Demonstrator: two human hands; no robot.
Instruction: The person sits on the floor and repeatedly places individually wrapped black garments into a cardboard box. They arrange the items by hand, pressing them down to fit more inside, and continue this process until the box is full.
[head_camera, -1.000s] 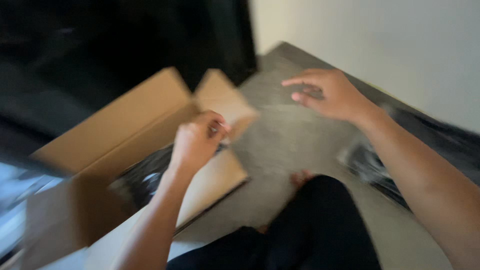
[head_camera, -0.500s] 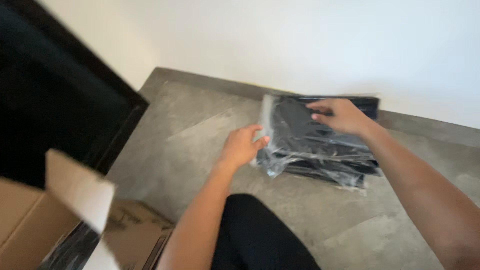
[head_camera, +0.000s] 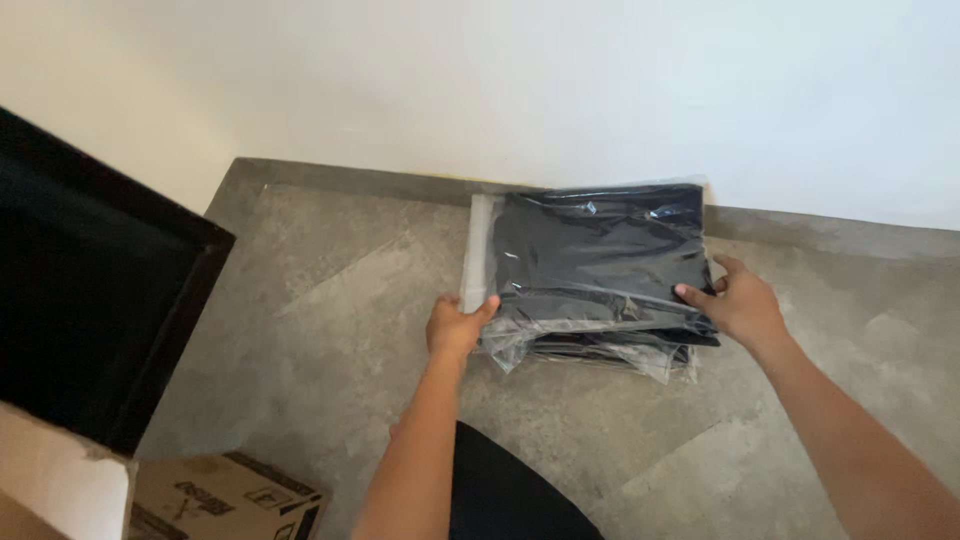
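Note:
A stack of clear plastic bags with folded black garments (head_camera: 598, 260) lies on the grey floor against the white wall. My left hand (head_camera: 455, 327) grips the stack's near left corner, thumb on top of the plastic. My right hand (head_camera: 737, 302) holds the near right edge, fingers over the top bag. Several more bagged garments show beneath the top one, their edges sticking out at the front.
A cardboard box (head_camera: 215, 497) with an open flap stands at the bottom left. A black frame or door (head_camera: 95, 310) fills the left side. My dark-clad leg (head_camera: 505, 492) is at the bottom centre. Grey stone floor (head_camera: 330, 330) spreads around the stack.
The view swung from the cardboard box to the bagged stack. Both hands left the box flaps, reached the stack, and now sit at its two near corners.

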